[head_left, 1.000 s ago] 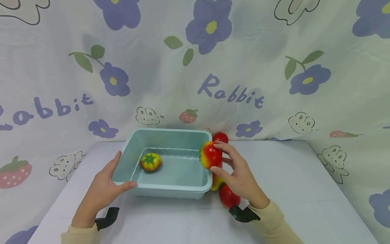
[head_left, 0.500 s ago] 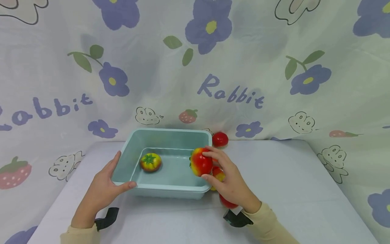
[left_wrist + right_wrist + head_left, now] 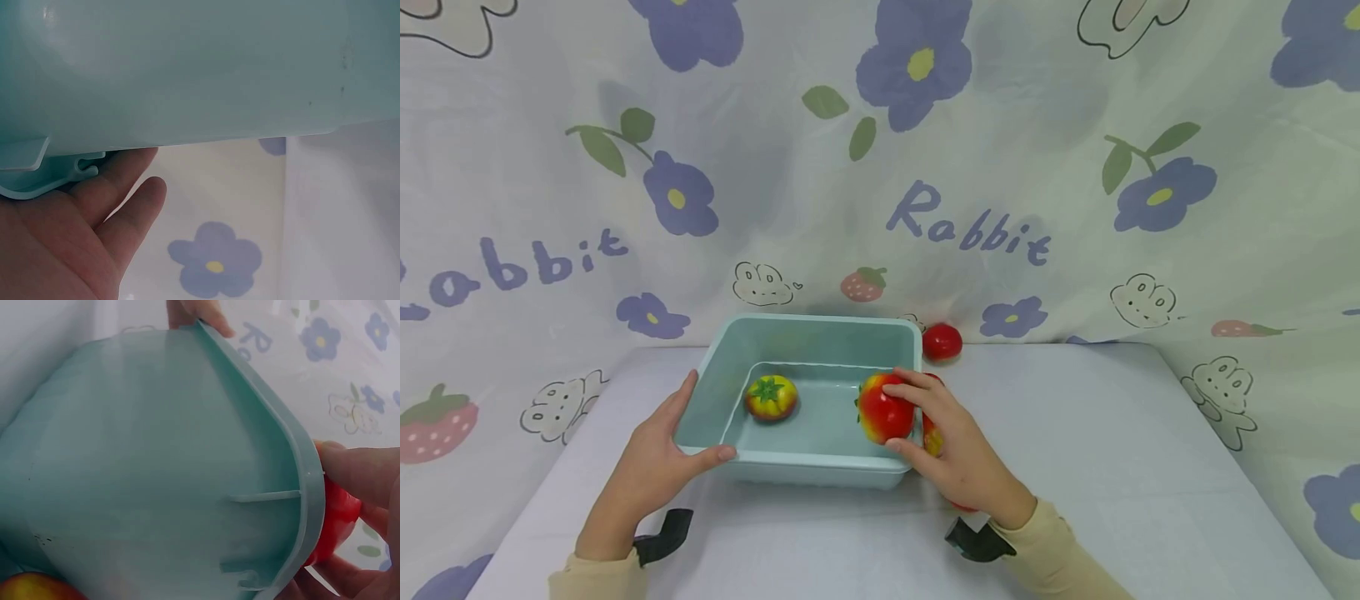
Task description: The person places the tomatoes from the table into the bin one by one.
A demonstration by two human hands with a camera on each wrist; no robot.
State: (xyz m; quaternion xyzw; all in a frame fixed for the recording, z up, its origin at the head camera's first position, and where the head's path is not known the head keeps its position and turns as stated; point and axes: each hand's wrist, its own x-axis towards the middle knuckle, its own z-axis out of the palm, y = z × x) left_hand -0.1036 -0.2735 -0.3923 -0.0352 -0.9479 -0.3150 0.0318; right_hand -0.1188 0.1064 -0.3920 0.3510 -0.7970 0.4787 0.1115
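Note:
A pale blue-green plastic basin (image 3: 820, 461) stands on the table. My left hand (image 3: 647, 471) holds its near left corner, thumb over the front rim and fingers along the left side. In the left wrist view, the fingers (image 3: 137, 206) reach under the rim. My right hand (image 3: 955, 450) grips a red-and-yellow tomato (image 3: 880, 412) over the basin's right end, just inside the rim. In the right wrist view, the basin wall partly hides this tomato (image 3: 337, 519). Another tomato (image 3: 771, 398), yellow with a green star-shaped calyx, lies on the basin floor towards the left.
Beside the basin's right wall are several more red or yellow-red fruits, partly hidden by my right hand. One red fruit (image 3: 942, 342) sits at the far right corner. A patterned cloth (image 3: 820, 200) hangs behind the white table (image 3: 1112, 450).
My right hand has carried the tomato left and down, from above the right rim to inside it. The left hand and the basin have stayed in place.

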